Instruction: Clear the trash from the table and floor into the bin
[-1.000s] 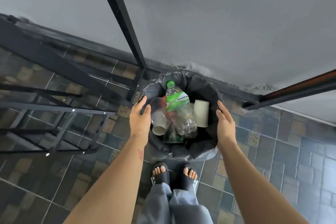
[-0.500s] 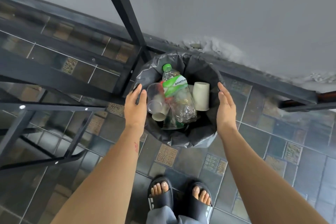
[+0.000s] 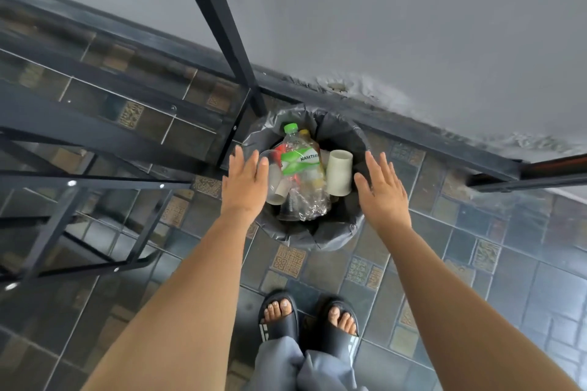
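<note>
Left hand: the left hand (image 3: 244, 182) is seen spread flat with fingers extended, palm down, holding nothing, over the left rim of the bin (image 3: 333, 233).
Right hand: the right hand (image 3: 382, 190) is likewise held wide and empty, fingers splayed, over the right side of the bin (whether either palm touches the liner cannot be told).
Bin: a round bin lined with a black bag is shown on the floor directly between the two hands, close against the dark skirting at the foot of a grey wall (image 3: 413, 9).
Bottle: a crushed clear plastic bottle (image 3: 303, 178) with a green cap and a green-and-white label is seen lying in the bin, midway between the hands, its cap pointing away from the person.
Paper cup: a white paper cup (image 3: 339, 172) is seen in the bin just inside the right hand, beside the bottle.
Clear cups: transparent plastic cups (image 3: 274, 182) are seen in the bin just beside the left hand's fingertips, partly hidden by them.
Other trash: red and yellow scraps are glimpsed under the bottle (too crumpled to identify).
Frame: black metal legs and bars (image 3: 222, 32) are seen rising beyond and to the outer side of the left hand.
Floor: dark patterned tiles (image 3: 524, 279) are seen all round the bin.
Feet: two feet in black slides (image 3: 309, 320) are planted nearer the person than both hands, with grey trouser hems below.
</note>
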Motion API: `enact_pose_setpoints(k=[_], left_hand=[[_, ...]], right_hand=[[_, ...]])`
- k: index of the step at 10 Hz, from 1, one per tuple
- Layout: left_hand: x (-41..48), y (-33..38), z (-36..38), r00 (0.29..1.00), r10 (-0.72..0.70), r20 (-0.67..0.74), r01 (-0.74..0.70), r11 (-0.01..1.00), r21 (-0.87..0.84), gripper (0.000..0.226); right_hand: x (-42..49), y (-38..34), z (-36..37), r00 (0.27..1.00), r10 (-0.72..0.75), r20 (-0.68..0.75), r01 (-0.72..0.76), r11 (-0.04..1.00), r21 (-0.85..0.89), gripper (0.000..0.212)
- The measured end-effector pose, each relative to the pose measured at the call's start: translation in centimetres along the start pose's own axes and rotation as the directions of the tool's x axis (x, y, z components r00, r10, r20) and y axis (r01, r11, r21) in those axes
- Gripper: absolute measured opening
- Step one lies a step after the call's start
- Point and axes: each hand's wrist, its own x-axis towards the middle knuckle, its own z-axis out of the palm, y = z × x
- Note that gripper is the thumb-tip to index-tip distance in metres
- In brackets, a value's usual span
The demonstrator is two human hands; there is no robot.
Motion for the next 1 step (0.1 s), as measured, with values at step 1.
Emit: enact_pose_setpoints(k=[1], left_hand=[[-2.79, 2.13, -2.28, 0.995, 0.095, -0.019, -0.089, 0.975, 0.202, 0.058]], right_hand=[[-2.32, -2.3, -3.45, 0.996, -0.086, 0.003, 0.086, 0.994, -0.071, 0.057]])
